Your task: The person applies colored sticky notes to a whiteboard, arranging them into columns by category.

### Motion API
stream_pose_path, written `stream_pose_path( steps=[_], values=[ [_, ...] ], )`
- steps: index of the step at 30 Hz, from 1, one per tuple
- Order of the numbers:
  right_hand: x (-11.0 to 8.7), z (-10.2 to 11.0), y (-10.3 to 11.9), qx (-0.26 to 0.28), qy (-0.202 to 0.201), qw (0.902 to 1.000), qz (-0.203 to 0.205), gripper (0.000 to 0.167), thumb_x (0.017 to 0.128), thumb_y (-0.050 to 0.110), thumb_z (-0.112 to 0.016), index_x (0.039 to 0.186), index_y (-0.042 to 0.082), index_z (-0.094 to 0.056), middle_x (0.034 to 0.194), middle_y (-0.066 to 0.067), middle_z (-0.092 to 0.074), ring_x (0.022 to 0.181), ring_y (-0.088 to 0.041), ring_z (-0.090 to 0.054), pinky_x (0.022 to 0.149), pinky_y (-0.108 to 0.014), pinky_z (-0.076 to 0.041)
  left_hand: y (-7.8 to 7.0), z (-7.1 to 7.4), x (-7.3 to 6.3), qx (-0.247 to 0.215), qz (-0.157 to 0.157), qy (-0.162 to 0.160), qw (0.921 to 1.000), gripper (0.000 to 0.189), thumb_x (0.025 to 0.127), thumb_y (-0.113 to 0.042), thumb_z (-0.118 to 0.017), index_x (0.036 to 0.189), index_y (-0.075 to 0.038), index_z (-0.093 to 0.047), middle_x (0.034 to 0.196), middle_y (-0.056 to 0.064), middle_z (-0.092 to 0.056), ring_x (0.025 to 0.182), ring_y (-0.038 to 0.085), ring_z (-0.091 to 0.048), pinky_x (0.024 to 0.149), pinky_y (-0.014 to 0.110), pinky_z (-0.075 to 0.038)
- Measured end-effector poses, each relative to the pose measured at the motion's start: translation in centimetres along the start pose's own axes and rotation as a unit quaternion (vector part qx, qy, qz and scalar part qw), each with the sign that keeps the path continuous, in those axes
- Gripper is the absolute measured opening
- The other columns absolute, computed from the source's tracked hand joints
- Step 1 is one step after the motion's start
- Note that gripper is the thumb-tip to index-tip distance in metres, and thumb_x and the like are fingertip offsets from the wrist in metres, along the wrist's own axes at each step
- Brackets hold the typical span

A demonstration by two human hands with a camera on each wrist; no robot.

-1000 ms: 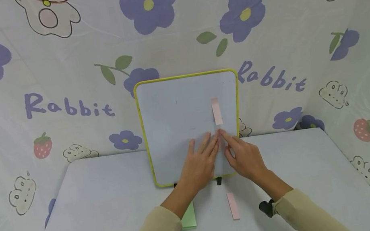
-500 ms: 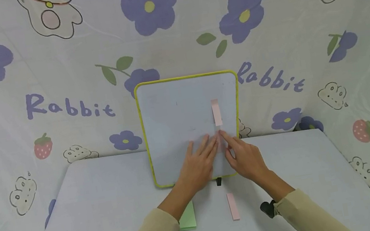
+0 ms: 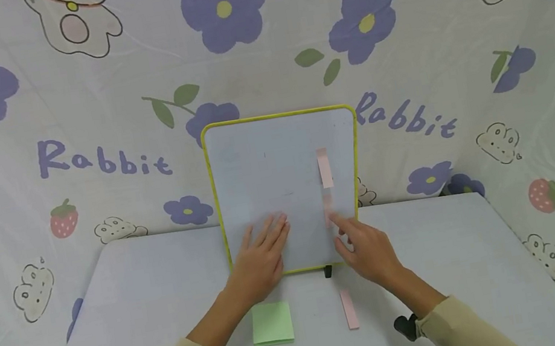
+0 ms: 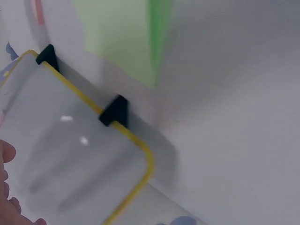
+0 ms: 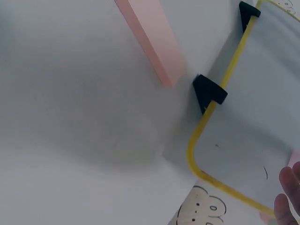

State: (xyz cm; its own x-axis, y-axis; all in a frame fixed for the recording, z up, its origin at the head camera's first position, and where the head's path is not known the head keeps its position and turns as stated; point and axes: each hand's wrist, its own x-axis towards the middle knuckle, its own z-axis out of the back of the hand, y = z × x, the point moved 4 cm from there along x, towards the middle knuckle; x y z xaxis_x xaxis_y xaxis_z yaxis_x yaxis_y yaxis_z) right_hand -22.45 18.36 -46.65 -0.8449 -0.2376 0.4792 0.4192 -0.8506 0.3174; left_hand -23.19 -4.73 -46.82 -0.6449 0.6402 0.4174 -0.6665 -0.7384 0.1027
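Note:
A yellow-framed whiteboard (image 3: 282, 166) stands upright at the back of the table. Two pale pink sticky strips are on its right side, the upper strip (image 3: 325, 170) above the lower strip (image 3: 327, 204). My right hand (image 3: 370, 248) has its index fingertip at the lower strip, and its other fingers are bent loosely. Over the lower left of the board is my left hand (image 3: 259, 262), fingers straight and holding nothing. Only fingertips of each hand show at the edges of the wrist views.
On the table in front of the board lie a green sticky-note pad (image 3: 272, 323) and a narrow pink sticky-note pad (image 3: 350, 309). Black feet (image 4: 116, 111) hold the board's lower edge. A patterned cloth (image 3: 138, 67) hangs behind it.
My left hand has moved left and slightly down, away from the lower pink strip, uncovering the green pad. The right index finger has slid down along the strip.

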Motion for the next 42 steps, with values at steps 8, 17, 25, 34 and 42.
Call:
stream_pose_path(
  steps=[8,17,25,34,42],
  values=[
    [-1.3,-1.5,2.0,0.012,0.023,0.9987,0.045,0.048,0.090,0.012,-0.080,0.136,0.008,-0.067,0.114,-0.009,-0.076,0.103,-0.028,-0.072,0.081,-0.044,-0.060,2.3,-0.7,-4.3,-0.039,0.016,-0.003,0.9991,0.061,0.098,-0.014,-0.065,0.155,-0.006,-0.048,0.166,0.011,-0.041,0.153,0.032,-0.040,0.114,0.065,-0.040],
    [-2.9,-4.4,4.5,0.069,0.155,0.9821,0.082,0.069,0.086,0.025,-0.087,0.147,0.012,-0.059,0.144,-0.006,-0.066,0.130,-0.026,-0.065,0.104,-0.047,-0.054,3.7,-1.5,-9.0,-0.099,0.030,0.060,0.9928,0.057,0.100,-0.018,-0.069,0.153,-0.007,-0.052,0.163,0.014,-0.045,0.150,0.036,-0.044,0.109,0.062,-0.046],
    [-4.4,-7.0,5.9,0.133,0.217,0.9667,0.022,0.064,0.092,0.031,-0.080,0.149,0.014,-0.058,0.147,-0.005,-0.064,0.134,-0.027,-0.062,0.108,-0.053,-0.050,2.9,-3.5,-11.9,-0.150,-0.010,0.163,0.9750,0.051,0.106,-0.025,-0.058,0.154,-0.011,-0.051,0.162,0.010,-0.047,0.148,0.034,-0.047,0.108,0.059,-0.048],
    [-5.9,-9.2,7.0,0.191,0.217,0.9574,0.004,0.060,0.089,0.031,-0.082,0.141,0.008,-0.064,0.135,-0.005,-0.072,0.126,-0.026,-0.068,0.101,-0.048,-0.055,2.3,-4.2,-13.2,-0.170,-0.009,0.212,0.9622,0.051,0.108,-0.031,-0.053,0.155,-0.013,-0.051,0.161,0.005,-0.049,0.147,0.031,-0.049,0.112,0.060,-0.044],
    [-6.5,-10.0,7.0,0.162,0.206,0.9648,0.023,0.054,0.083,0.030,-0.087,0.130,0.010,-0.073,0.127,-0.004,-0.076,0.118,-0.024,-0.072,0.098,-0.043,-0.056,2.1,-4.4,-13.6,-0.148,-0.026,0.204,0.9674,0.050,0.108,-0.032,-0.054,0.154,-0.014,-0.053,0.159,0.002,-0.052,0.145,0.027,-0.052,0.111,0.059,-0.045]
  ],
)
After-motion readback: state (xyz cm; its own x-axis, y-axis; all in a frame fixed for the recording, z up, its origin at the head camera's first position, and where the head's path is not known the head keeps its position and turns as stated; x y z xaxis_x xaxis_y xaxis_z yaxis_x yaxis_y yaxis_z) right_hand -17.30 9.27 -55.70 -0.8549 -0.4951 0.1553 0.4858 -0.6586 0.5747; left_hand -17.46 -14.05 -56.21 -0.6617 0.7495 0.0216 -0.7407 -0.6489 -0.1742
